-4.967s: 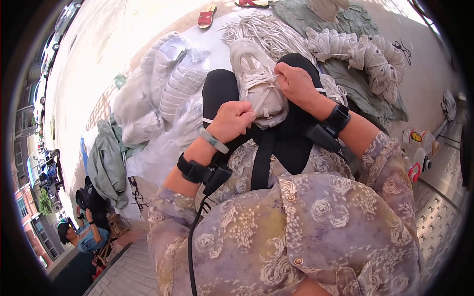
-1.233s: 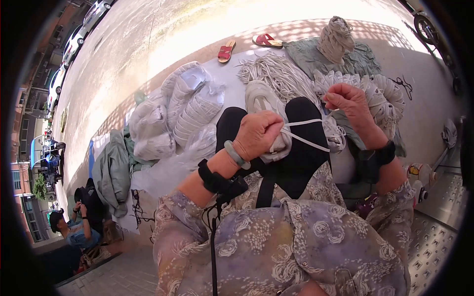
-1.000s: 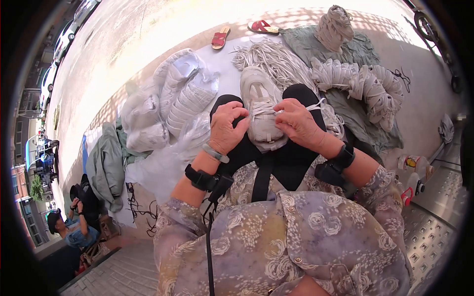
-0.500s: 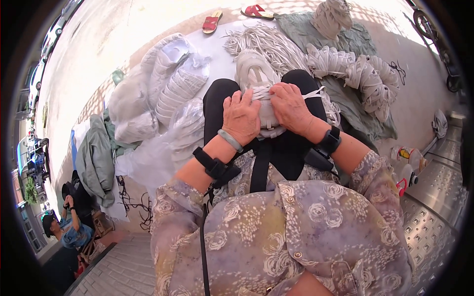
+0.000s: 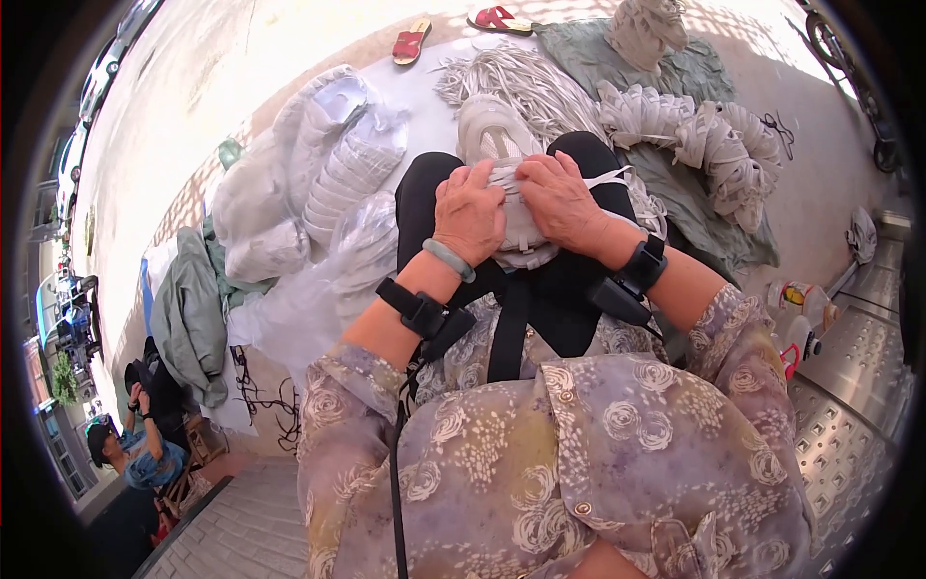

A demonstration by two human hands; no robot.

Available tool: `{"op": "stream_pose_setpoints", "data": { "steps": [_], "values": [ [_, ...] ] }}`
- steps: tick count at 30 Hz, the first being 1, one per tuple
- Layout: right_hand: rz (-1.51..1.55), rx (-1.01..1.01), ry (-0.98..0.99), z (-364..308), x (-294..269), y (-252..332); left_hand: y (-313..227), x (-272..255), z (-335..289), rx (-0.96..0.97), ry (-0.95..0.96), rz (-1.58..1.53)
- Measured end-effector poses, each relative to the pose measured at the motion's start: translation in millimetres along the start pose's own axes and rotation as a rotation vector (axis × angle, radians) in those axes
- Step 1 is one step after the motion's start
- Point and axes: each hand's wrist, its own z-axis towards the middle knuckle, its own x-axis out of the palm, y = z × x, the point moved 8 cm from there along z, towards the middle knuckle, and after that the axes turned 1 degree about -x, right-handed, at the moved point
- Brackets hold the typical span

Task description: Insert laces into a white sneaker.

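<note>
Closely, left grip (image 5: 471,212) and right grip (image 5: 563,203) flank the shoe (image 5: 515,218).

Two red sandals (image 5: 412,42) lie beyond the hands (image 5: 470,214), a grey-green cloth (image 5: 188,323) and a person in blue (image 5: 152,463) are well to their left, and a clear plastic container (image 5: 805,301) and dimpled metal panel (image 5: 831,454) to their right.
</note>
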Motion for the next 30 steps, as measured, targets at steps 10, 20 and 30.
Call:
{"op": "stream_pose_setpoints", "data": {
  "steps": [10, 20, 30],
  "values": [
    [0.245, 0.200, 0.001, 0, 13, -19, 7, 14, -8, 0.001, 0.067, -0.072],
    [-0.115, 0.030, 0.062, -4, -5, -4, 4, 13, -4, -0.045, 0.067, -0.010],
    [0.215, 0.386, 0.074, -2, 25, -13, 10, 15, -13, -0.056, 0.048, -0.074]
  ]
}}
